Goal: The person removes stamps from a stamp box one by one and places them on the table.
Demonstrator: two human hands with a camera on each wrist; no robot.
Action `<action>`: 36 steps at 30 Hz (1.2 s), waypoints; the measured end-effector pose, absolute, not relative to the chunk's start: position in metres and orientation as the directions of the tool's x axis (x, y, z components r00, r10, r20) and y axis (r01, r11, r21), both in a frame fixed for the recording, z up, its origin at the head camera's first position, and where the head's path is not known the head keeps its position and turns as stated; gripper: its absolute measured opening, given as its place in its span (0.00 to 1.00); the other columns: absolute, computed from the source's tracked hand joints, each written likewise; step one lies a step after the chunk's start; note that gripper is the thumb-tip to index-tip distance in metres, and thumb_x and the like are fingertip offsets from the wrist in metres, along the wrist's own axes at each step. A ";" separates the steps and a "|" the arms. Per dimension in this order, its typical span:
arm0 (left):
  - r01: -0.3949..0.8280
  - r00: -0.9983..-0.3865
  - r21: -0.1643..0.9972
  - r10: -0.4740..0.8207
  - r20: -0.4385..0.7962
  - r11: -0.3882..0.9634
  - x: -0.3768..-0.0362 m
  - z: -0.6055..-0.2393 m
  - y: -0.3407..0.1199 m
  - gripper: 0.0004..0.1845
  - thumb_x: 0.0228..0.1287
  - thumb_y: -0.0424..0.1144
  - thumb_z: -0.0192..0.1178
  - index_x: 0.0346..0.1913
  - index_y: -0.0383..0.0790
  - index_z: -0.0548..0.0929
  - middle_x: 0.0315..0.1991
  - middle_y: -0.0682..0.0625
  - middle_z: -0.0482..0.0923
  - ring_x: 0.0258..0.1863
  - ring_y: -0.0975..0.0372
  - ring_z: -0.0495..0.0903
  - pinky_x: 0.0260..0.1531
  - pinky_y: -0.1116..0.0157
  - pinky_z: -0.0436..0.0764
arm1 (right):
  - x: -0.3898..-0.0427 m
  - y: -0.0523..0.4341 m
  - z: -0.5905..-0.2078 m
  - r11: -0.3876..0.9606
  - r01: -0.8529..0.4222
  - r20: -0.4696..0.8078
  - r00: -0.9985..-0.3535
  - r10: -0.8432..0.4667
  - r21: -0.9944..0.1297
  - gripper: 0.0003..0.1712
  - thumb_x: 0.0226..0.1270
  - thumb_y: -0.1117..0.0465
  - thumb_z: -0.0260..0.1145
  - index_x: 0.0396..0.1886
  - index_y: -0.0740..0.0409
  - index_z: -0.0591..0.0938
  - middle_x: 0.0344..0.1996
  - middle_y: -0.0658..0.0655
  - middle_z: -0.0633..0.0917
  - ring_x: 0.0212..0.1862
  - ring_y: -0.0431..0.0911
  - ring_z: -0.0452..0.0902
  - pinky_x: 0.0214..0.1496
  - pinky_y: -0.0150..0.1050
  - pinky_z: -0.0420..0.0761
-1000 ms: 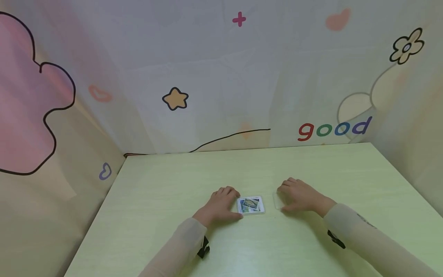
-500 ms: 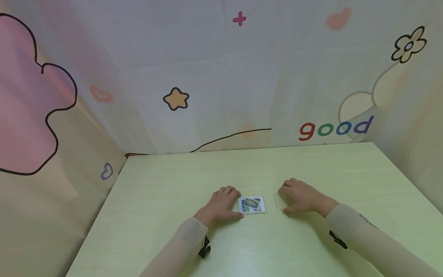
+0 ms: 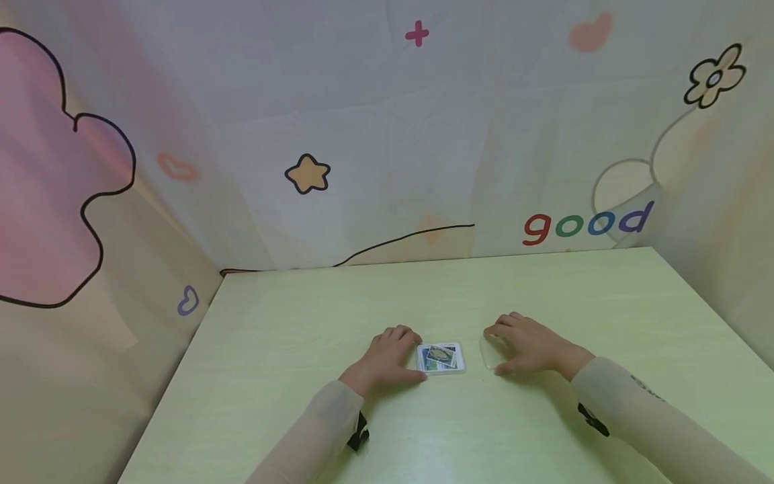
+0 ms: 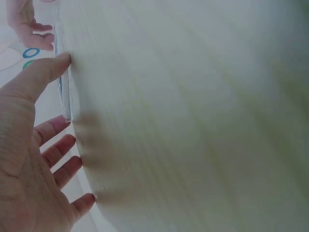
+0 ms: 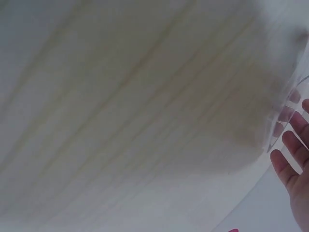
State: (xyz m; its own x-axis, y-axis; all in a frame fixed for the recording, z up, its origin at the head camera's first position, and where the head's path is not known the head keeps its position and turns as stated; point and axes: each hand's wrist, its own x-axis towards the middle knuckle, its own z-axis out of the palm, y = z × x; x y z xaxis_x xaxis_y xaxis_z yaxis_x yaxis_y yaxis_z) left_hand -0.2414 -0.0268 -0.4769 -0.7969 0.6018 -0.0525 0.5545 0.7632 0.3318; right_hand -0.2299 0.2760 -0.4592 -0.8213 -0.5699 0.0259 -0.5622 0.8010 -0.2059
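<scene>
While in its case [image 3: 441,357], cards [image 3: 439,355]

The table [image 3: 302,323] lies open to the left, right and far side. A narrow gap separates the card case [image 3: 441,357] from the clear lid [image 3: 487,351]; curtain walls [image 3: 363,134] close three sides.

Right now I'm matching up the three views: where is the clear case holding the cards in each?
Head: card case at table centre, against the left hand.
Left wrist: edge-on, upper left, at the thumb.
Right wrist: not visible.
Shared landmark: the pale green table.
</scene>
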 end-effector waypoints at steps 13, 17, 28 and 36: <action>0.555 -0.795 0.327 0.603 -0.061 0.765 -0.241 -0.476 -0.025 0.33 0.56 0.57 0.64 0.61 0.46 0.71 0.61 0.49 0.67 0.61 0.54 0.65 0.60 0.51 0.65 | -0.235 0.277 -0.457 0.811 -0.558 0.058 -0.828 -0.557 -0.178 0.38 0.48 0.42 0.73 0.56 0.57 0.77 0.47 0.56 0.80 0.49 0.52 0.72 0.49 0.51 0.72; 0.556 -0.795 0.333 0.604 -0.056 0.762 -0.241 -0.476 -0.025 0.33 0.56 0.57 0.64 0.61 0.46 0.71 0.61 0.49 0.67 0.61 0.54 0.65 0.60 0.51 0.65 | -0.239 0.276 -0.455 0.790 -0.587 0.125 -0.809 -0.574 -0.176 0.32 0.50 0.45 0.72 0.51 0.57 0.78 0.46 0.56 0.80 0.50 0.54 0.73 0.52 0.53 0.72; 0.555 -0.791 0.358 0.610 -0.053 0.751 -0.239 -0.479 -0.024 0.33 0.56 0.56 0.64 0.61 0.46 0.70 0.62 0.49 0.66 0.62 0.54 0.64 0.61 0.51 0.65 | -0.244 0.263 -0.445 0.759 -0.630 0.185 -0.776 -0.603 -0.165 0.25 0.52 0.53 0.70 0.49 0.58 0.80 0.47 0.57 0.79 0.53 0.54 0.71 0.55 0.54 0.71; 0.561 -0.793 0.343 0.608 -0.036 0.753 -0.239 -0.478 -0.024 0.32 0.55 0.56 0.65 0.59 0.46 0.71 0.61 0.48 0.67 0.61 0.53 0.65 0.59 0.50 0.67 | -0.246 0.234 -0.436 0.737 -0.657 0.184 -0.753 -0.631 -0.158 0.24 0.54 0.53 0.69 0.50 0.58 0.80 0.47 0.57 0.80 0.53 0.54 0.71 0.55 0.54 0.71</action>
